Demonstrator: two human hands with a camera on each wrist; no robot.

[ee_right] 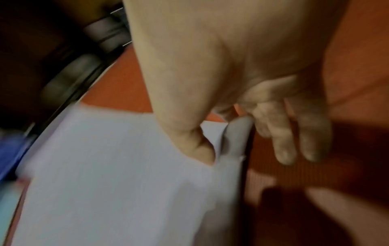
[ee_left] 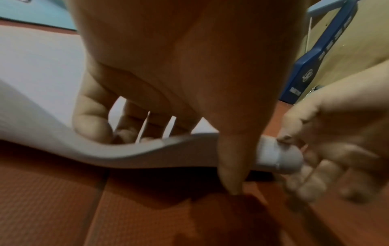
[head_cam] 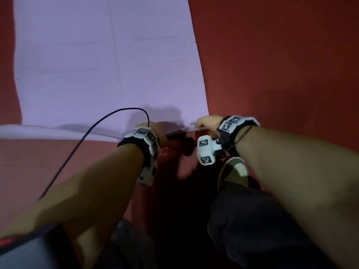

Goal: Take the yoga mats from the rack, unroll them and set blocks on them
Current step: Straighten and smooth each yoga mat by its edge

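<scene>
**Both hands on the near end of the lilac mat**

Your lilac yoga mat (head_cam: 108, 61) lies unrolled across the red floor (head_cam: 281, 55), stretching away from you. Only its near edge is off the ground, lifted and curling slightly where you hold it.

Your left hand (head_cam: 155, 131) grips that near edge. In the left wrist view the fingers (ee_left: 92, 123) are curled over the top of the mat and the thumb (ee_left: 231, 166) crosses down over its front edge, so the mat is clamped between them.

Your right hand (head_cam: 208, 122) has the mat's near right corner. In the right wrist view the thumb (ee_right: 195, 144) presses on the top surface while the first fingers are tucked around the curled edge (ee_right: 238, 133); two other fingers (ee_right: 284, 146) hang loosely past the corner, above the floor.

The two hands are near each other on the same edge, the left just inboard of the right. A black cable (head_cam: 87, 136) loops from your left wrist over the mat's near end. Your shoe (head_cam: 233, 169) stands on the floor just below your right wrist. The wrist views are blurred
</scene>
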